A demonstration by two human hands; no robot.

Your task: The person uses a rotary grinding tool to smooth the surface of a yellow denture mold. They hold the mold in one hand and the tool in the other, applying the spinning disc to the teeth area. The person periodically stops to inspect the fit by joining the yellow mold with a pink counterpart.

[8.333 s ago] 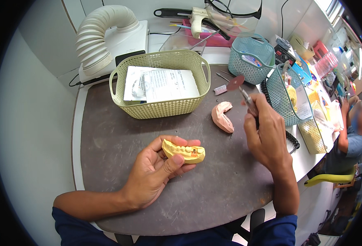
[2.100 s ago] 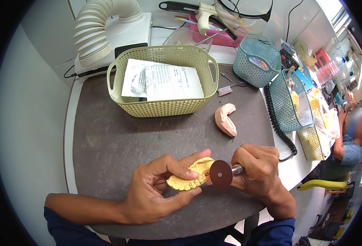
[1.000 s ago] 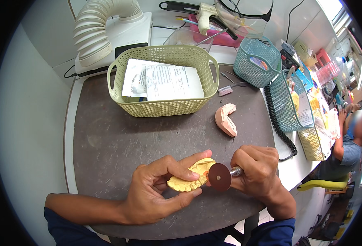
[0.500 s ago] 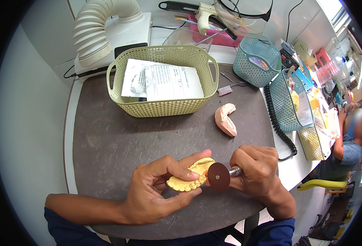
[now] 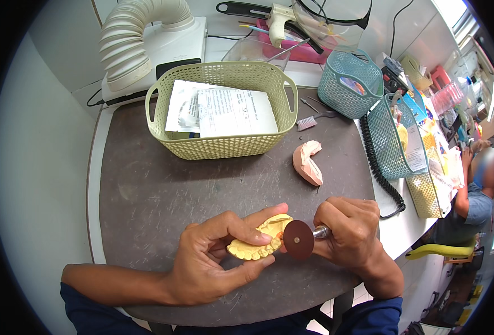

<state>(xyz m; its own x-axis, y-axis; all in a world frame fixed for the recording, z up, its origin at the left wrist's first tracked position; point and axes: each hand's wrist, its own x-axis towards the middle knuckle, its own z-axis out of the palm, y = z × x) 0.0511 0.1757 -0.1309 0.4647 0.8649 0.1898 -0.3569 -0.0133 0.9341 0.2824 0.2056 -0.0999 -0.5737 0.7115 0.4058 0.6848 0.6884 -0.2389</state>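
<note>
My left hand is closed round a yellow plaster dental model, with its row of teeth toward me. In my right hand is a rotary handpiece, its metal nose pointing left. A dark brown round disc sits on the handpiece's tip, right by the model's right end. I cannot tell whether disc and model touch. A small orange-red spot shows on the model beside the disc. Beyond my hands, a pink curved dental cast lies on the dark work mat.
A green basket with papers stands behind my hands. Blue baskets line the right, beside a black coiled cord. A small brush lies near them. At the back left is a white ribbed hose. Another person sits far right.
</note>
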